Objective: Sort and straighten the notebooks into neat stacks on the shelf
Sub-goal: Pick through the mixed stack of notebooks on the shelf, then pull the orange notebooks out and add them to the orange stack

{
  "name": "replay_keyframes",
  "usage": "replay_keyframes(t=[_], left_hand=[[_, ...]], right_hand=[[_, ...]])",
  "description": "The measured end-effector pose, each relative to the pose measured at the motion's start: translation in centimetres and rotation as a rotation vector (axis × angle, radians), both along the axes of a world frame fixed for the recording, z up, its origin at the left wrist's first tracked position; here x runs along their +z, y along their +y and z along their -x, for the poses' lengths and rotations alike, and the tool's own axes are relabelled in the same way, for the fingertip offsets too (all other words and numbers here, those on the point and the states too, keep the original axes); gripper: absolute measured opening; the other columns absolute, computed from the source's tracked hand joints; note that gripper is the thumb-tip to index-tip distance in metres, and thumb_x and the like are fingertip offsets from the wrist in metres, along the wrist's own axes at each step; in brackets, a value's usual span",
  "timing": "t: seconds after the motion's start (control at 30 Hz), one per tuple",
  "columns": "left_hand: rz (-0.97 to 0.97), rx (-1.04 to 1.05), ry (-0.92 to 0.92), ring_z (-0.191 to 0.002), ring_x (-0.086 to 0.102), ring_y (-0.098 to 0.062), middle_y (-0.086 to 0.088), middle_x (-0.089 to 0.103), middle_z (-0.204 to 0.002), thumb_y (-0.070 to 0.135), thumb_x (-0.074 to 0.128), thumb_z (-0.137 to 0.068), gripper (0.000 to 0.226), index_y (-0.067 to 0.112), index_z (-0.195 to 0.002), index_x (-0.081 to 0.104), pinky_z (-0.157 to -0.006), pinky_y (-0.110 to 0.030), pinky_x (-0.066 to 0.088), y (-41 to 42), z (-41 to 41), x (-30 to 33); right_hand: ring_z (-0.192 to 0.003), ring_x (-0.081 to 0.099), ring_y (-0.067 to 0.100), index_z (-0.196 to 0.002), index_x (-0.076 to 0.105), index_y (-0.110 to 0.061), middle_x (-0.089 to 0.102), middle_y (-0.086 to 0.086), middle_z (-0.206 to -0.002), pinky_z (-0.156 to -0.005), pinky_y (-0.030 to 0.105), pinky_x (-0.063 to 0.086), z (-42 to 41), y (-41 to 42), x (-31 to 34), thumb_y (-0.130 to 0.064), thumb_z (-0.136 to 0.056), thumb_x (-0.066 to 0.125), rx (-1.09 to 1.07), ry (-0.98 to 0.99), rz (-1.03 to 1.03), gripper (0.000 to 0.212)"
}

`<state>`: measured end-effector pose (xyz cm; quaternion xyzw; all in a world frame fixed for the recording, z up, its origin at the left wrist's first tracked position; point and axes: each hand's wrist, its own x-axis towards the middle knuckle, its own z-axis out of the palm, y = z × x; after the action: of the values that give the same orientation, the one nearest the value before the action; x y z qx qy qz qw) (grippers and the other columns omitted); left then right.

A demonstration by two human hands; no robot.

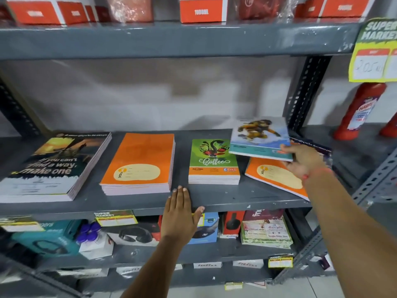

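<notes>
On the grey shelf lie a dark "make one" notebook stack at left, an orange notebook stack, and a green "Coffee" stack. At right an orange notebook lies askew, overhanging the front edge. My right hand grips the lower right corner of a light blue notebook with a yellow figure, held tilted above the askew pile. A dark notebook shows behind that hand. My left hand rests flat on the shelf's front edge, holding nothing.
A perforated upright post stands right of the notebooks. Red bottles sit on the neighbouring shelf. Orange and white boxes fill the shelf above. Headphone boxes and paper packs sit below. A yellow price sign hangs at upper right.
</notes>
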<state>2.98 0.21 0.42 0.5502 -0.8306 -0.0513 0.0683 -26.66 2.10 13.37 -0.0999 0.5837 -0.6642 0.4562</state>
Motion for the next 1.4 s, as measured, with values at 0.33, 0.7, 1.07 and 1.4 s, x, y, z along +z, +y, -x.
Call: replay_keyframes(t=[0.33,0.7,1.07,1.4], left_hand=[[-0.019,-0.020,-0.021,-0.145,0.020,-0.029,-0.015,0.021,-0.156,0.065,-0.035,-0.063,0.117,0.004,-0.147,0.017,-0.114,-0.032,0.004,-0.1,-0.5,0.2],[0.383,-0.151,0.188,-0.067,0.063,-0.020,-0.001,0.066,-0.081,0.039,0.029,-0.092,0.038,0.021,-0.082,0.061,-0.061,-0.032,0.052,-0.5,2.0,4.0],[-0.075,-0.246,-0.336,-0.129,0.039,-0.034,-0.015,0.053,-0.134,0.011,0.048,-0.087,0.038,0.007,-0.125,0.053,-0.106,-0.041,0.030,-2.9,20.1,9.1],[-0.205,-0.026,-0.009,-0.117,0.051,-0.030,-0.014,0.061,-0.123,0.014,0.047,-0.089,0.027,0.008,-0.112,0.060,-0.093,-0.036,0.042,-4.5,21.7,9.0]], right_hand=[[-0.089,0.063,0.034,-0.070,0.049,-0.010,0.061,0.020,-0.093,-0.092,0.050,0.050,-9.5,-4.0,-4.8,-0.001,-0.083,0.061,0.249,0.340,-0.250,0.020],[-0.107,0.053,0.041,-0.115,0.050,-0.002,0.056,0.023,-0.117,-0.085,0.042,0.044,-7.1,-1.0,-6.1,-0.034,-0.086,0.052,0.106,1.151,-0.544,0.043],[-0.114,0.053,0.040,-0.120,0.051,0.003,0.056,0.025,-0.125,-0.095,0.040,0.044,2.5,4.3,-6.8,-0.009,-0.083,0.043,0.055,0.871,-0.871,0.040],[-0.112,0.055,0.038,-0.109,0.051,0.000,0.057,0.021,-0.126,-0.099,0.044,0.046,5.7,4.1,-6.1,0.006,-0.083,0.050,0.024,0.336,-0.609,0.026]])
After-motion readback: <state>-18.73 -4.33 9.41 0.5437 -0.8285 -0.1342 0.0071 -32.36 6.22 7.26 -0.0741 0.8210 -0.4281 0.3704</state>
